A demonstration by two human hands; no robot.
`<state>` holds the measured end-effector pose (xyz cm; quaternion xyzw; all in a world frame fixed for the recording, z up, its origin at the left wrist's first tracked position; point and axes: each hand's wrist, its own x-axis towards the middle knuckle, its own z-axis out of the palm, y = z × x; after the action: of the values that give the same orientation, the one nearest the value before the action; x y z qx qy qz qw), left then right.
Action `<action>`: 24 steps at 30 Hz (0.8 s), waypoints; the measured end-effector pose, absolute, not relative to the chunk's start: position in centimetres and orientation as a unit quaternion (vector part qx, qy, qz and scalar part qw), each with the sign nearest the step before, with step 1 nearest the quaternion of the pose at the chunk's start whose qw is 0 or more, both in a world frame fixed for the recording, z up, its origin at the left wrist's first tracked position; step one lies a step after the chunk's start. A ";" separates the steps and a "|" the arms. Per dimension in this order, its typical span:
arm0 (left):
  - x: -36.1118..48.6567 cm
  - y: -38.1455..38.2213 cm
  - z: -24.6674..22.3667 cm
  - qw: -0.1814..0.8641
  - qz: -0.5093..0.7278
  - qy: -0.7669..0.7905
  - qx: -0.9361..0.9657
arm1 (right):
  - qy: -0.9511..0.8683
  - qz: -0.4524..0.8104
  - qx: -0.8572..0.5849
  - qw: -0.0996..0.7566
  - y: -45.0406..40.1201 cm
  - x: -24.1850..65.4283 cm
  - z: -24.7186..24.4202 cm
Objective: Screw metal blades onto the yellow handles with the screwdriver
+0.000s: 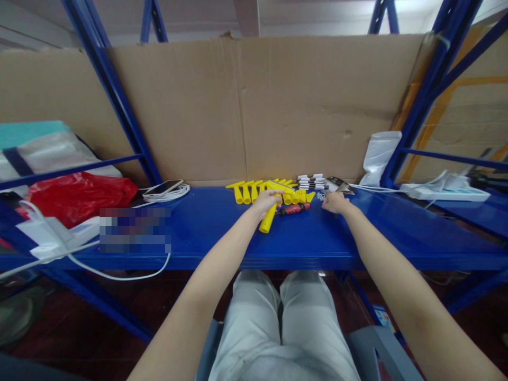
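Observation:
My left hand is wrapped round a yellow T-shaped plastic handle, its round tube end slanting down toward the table's front edge. Just right of it lies a red and black screwdriver. A row of similar yellow T-shaped handles stretches behind my left hand. Beside a small scatter of tiny metal pieces, perhaps screws, is my right hand, its fingers drawn together. Whatever those fingers pinch is too small to make out.
Behind the handles sits a stack of black-and-white packets, with a dark flat packet beside it. A phone rests on a coiled white cable at left. Power strips lie at both sides. Cardboard closes off the back.

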<state>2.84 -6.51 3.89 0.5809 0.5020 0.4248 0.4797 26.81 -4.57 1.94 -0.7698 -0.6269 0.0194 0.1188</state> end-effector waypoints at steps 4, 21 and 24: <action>2.8 -6.5 3.9 0.484 0.421 0.499 0.582 | -0.627 0.018 -0.767 0.133 -4.4 26.9 1.7; 3.6 -7.1 3.5 0.336 0.372 0.467 0.728 | -0.622 0.218 -0.518 0.546 -4.6 24.4 2.1; 3.8 -7.6 3.8 0.287 0.349 0.463 0.763 | -0.633 0.238 -0.500 0.541 -5.0 23.3 2.2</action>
<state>3.80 -7.59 3.81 0.7625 0.4629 0.3493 0.2868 23.30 -4.98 2.22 -0.4996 -0.6332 0.2382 0.5410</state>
